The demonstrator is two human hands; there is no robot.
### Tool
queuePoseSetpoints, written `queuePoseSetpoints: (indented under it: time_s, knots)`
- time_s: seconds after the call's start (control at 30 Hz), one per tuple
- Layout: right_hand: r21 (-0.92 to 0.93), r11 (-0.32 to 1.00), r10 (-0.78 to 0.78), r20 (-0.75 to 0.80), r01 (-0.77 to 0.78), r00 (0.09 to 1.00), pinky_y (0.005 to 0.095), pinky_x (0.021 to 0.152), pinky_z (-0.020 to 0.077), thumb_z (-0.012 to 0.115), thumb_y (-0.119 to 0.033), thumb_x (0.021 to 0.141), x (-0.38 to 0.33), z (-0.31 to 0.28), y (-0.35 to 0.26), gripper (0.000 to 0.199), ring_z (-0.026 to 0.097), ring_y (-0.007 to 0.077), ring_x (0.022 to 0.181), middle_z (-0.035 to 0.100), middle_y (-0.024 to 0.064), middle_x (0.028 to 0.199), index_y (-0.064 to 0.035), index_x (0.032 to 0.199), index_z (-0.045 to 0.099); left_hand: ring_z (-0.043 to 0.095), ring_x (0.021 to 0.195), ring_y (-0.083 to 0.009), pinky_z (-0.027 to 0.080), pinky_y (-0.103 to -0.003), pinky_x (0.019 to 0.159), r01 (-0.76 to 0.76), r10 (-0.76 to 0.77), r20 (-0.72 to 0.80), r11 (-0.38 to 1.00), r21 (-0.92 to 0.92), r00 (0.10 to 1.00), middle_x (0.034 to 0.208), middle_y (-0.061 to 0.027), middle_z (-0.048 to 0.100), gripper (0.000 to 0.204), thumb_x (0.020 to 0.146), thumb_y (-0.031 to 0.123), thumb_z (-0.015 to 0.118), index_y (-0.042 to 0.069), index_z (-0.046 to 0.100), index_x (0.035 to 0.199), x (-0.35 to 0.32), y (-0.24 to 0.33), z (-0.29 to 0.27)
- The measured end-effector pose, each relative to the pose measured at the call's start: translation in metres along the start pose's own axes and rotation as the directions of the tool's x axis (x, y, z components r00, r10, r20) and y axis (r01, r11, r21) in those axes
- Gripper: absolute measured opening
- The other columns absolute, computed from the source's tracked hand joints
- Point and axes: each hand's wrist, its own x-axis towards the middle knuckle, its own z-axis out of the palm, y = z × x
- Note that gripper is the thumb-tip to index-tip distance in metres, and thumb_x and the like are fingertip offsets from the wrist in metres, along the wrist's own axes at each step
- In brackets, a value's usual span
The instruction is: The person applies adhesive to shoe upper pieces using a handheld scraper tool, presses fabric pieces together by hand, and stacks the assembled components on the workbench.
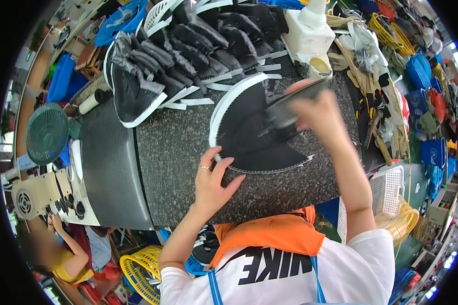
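The speckled dark worktop [173, 188] before me supports the following: one curved, white-edged black panel [241, 129]; one pile of overlapping white-edged black pieces [191, 51]; one white container [306, 34]

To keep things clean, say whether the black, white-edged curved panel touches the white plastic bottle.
Apart: the head view shows bare speckled dark work surface between the black, white-edged curved panel and the white plastic bottle.

A white short-sleeved T-shirt [353, 272] with large black print [260, 267] is worn under an orange apron [269, 236] fitted with blue straps [215, 288]; a gold-coloured ring [204, 167] is worn on the left hand [213, 185].
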Motion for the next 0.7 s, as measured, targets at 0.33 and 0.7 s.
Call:
queuePoseSetpoints:
  time_s: [0.33, 0.7]
  knots:
    - [-0.415, 0.577, -0.669, 0.253, 0.703, 0.699, 0.0423, 0.068, 0.0527, 0.064, -0.001, 0.082, 0.006, 0.086, 0.050, 0.023, 0.064, 0.0349, 0.079, 0.065, 0.0140, 0.086, -0.0063, 0.105, 0.066, 0.062, 0.099, -0.0353, 0.054, -0.041, 0.078, 0.147, -0.150, -0.057, 0.988, -0.044, 0.987, 0.125, -0.0165, 0.047, 0.035, 0.074, -0.007, 0.066, 0.005, 0.056, 0.105, 0.012, -0.010, 0.012]
    - [-0.627, 0.745, -0.482, -0.268, 0.229, 0.834, 0.0365, 0.073, 0.0530, 0.065, -0.014, 0.084, 0.055, -0.086, 0.036, 0.022, 0.070, 0.0278, 0.077, 0.071, 0.0212, 0.090, -0.0081, 0.102, 0.074, 0.055, 0.113, -0.0262, 0.043, -0.040, 0.098, 0.389, -0.335, 0.198, 0.810, -0.440, 0.921, 0.123, -0.0124, 0.057, 0.067, 0.073, -0.009, 0.058, 0.002, 0.044, 0.138, 0.042, -0.008, -0.023]
